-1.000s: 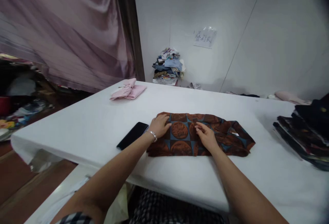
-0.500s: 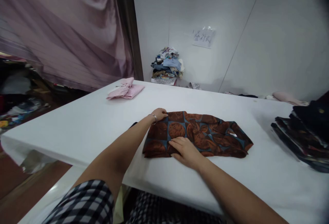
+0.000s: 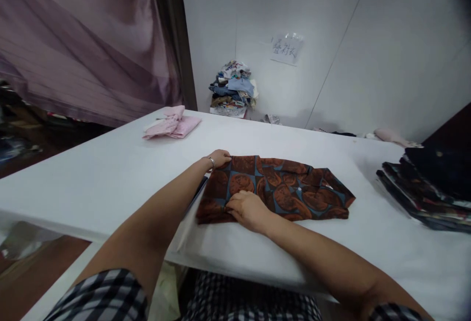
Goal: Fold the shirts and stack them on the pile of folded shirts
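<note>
The left hand point(image 3: 220, 157) pinches the brown patterned garment point(image 3: 285, 183) by its far left corner; the right hand point(image 3: 249, 209) curls fingers point(image 3: 236, 201) over its near left part, grip unclear.

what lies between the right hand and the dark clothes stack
Part of the patterned shirt, then white table, in the head view.

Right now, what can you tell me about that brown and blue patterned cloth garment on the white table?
The brown and blue patterned cloth garment lies folded into a long, low shape on the white table. Rust-brown round motifs sit among dark brown and blue patches; the fabric looks thin and soft, with some creases. Towards its right end is a small white patch, perhaps a label. The left hand touches its far-left corner; the right hand touches the nearer part of its left end.
</note>
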### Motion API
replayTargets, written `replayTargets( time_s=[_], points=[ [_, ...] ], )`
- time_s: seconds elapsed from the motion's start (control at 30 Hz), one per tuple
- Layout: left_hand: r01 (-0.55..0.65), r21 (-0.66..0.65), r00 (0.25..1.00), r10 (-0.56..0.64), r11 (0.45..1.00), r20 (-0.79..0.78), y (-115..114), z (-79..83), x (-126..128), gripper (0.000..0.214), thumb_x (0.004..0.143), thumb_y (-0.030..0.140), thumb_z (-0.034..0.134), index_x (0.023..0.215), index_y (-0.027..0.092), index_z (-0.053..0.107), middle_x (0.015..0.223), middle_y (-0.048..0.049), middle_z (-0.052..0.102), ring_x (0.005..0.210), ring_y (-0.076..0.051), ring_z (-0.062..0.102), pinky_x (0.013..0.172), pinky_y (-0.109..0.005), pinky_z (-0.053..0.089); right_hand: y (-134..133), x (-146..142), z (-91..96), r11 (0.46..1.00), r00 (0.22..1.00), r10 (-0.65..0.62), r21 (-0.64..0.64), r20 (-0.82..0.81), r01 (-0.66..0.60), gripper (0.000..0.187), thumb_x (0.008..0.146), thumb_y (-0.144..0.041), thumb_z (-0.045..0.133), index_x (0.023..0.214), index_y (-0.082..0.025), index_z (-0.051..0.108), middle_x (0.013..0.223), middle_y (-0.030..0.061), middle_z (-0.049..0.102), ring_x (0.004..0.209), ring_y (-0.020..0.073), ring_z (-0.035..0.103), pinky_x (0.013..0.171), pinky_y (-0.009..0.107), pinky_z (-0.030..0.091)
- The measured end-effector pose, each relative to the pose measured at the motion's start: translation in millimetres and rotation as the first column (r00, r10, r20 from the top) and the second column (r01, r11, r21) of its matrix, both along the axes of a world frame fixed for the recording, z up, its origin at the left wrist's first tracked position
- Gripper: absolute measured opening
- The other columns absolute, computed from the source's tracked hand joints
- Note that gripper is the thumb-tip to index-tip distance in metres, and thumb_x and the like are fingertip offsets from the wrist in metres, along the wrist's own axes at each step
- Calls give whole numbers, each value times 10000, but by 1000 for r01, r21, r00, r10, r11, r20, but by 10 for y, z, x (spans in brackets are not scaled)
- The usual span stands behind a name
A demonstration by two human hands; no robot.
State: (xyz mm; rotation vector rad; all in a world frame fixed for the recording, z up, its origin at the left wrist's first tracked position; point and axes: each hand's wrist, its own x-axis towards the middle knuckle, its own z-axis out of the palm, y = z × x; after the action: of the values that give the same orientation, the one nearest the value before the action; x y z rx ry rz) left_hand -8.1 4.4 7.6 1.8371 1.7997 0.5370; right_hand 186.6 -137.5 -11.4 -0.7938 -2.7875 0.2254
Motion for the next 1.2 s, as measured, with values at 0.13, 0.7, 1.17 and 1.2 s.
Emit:
replayTargets(
  time_s=[0.13,0.7,1.17,1.2],
  points=[
    [-5,61,990,13,998,-138,-132,11,-13,336,760,357,561,1020,178,675,1158,-95,673,1116,-247,585,944,-299,437,-85,-123,-49,1000,999,-9,15,42,9,214,944,-274,483,933,-205,685,927,42,668,853,171,540,739,300,376],
    [-194,-22,899,169,981,-404,-640,-53,-4,384,852,287,477,1195,118,518,1176,-209,647,1082,-311,626,837,-372,482,108,335,-10,909,920,-391,-169,-33,381,438,892,-342,549,1282,-143,563,1362,168,526,1267,274,459,1035,446,350],
    [-174,-51,951,154,983,-269,-906,-38,-15,616,772,411,634,1275,139,405,1132,-160,674,1056,-301,637,849,-350,476,737,85,-188,866,893,-445,-221,72,449,665,939,-515,377,1455,-96,354,1545,186,261,1439,315,190,1145,523,138],
    [-185,-54,950,164,981,-266,-940,-32,-16,616,779,404,630,1285,142,397,1138,-160,672,1056,-298,638,851,-350,474,800,66,-205,868,897,-435,-225,85,442,665,942,-526,360,1452,-100,359,1542,186,267,1438,313,194,1145,525,133]
  ],
)
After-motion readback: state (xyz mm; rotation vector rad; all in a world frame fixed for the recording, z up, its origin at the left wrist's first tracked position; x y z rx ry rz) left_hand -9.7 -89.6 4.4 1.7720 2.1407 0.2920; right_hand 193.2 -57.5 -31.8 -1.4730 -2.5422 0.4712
